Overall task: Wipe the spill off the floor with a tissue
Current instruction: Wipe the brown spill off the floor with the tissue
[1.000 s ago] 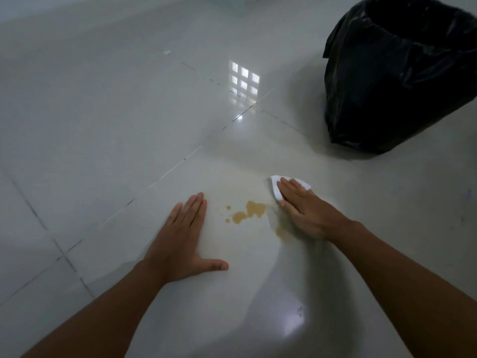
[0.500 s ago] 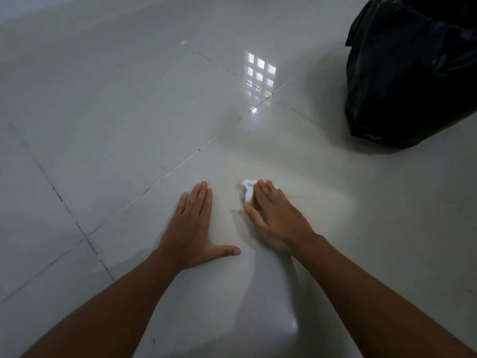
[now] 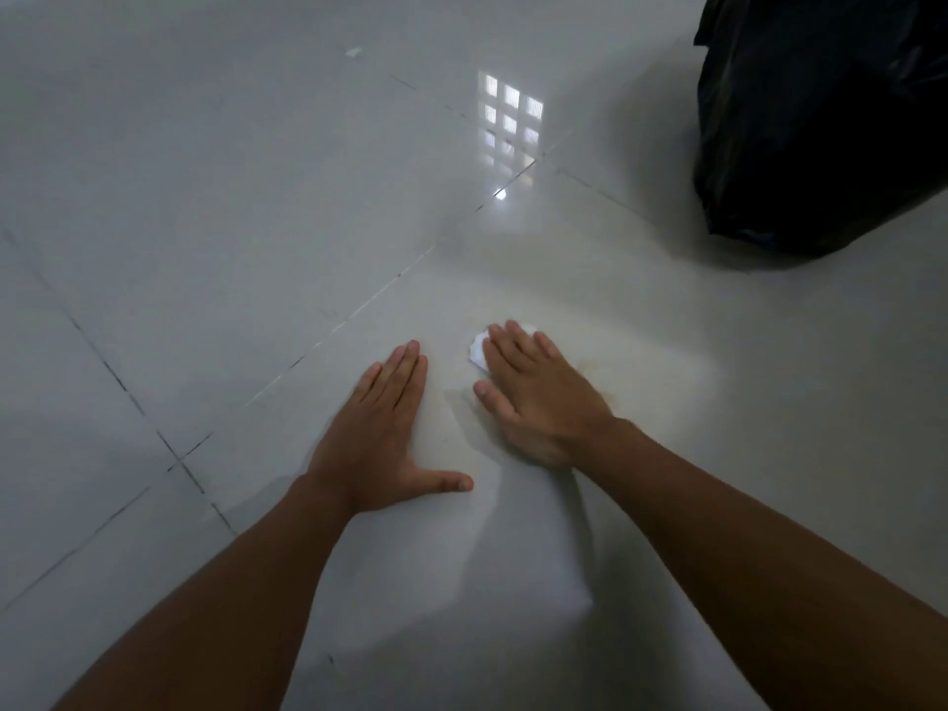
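My right hand [image 3: 533,392] presses flat on a white tissue [image 3: 479,350] against the pale tiled floor [image 3: 256,223]. Only the tissue's left edge shows past my fingers; the rest is hidden under the hand. A faint brownish smear [image 3: 620,382] lies on the tile just right of that hand. My left hand [image 3: 379,433] rests flat on the floor a little to the left, fingers together and thumb spread, holding nothing.
A black plastic bin bag [image 3: 821,120] stands at the far right. A window reflection [image 3: 510,125] glares on the glossy tiles beyond my hands. Dark grout lines [image 3: 169,449] cross the floor at the left.
My right hand has swept the tissue leftward over the brown puddle, which no longer shows; only a faint smear is left. My left hand has stayed planted.
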`<state>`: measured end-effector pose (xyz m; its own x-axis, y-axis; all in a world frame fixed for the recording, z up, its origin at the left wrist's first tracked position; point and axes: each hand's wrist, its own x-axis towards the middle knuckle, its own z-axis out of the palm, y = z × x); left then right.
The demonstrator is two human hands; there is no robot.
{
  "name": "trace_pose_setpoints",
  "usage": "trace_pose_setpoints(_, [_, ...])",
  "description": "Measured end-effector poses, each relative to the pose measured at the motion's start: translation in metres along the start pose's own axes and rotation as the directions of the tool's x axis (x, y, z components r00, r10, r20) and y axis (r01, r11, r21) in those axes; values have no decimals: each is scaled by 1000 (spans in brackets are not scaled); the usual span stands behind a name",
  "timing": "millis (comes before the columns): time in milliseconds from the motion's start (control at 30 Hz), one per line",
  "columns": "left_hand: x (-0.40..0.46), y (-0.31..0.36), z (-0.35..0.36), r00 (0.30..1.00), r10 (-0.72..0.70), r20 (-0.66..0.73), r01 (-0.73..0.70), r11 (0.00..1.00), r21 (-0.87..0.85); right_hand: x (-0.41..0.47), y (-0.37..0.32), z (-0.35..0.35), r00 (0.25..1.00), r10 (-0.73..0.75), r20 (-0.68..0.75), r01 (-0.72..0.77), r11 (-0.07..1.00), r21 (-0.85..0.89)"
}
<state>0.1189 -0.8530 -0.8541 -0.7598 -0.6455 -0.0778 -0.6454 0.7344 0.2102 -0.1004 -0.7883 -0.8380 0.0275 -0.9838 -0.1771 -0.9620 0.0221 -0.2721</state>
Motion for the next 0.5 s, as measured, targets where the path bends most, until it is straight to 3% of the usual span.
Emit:
trace_pose_setpoints(67, [0,1,1,1000,-2,-7,2,1000,0,-25,-20,7,987,-157,38,157,988,3])
trace_pose_setpoints(133, [0,2,1,1000,-2,-14,2,1000,7,-59,-16,11,986,-164,35,167,983,-82])
trace_pose_setpoints(233, [2,1,0,1000,-5,5,5,1000,13,-62,12,8,986,144,-82,-152,983,-100])
trace_pose_setpoints(367, [3,3,1,999,-32,2,32,999,10,-30,37,-1,869,491,-63,-489,871,48])
trace_pose_setpoints(433, [2,4,3,999,-43,4,43,999,8,-44,19,2,814,574,-91,-561,817,135])
trace_pose_setpoints(500, [1,4,4,999,-55,2,55,998,6,-67,-16,12,848,511,-138,-490,857,162])
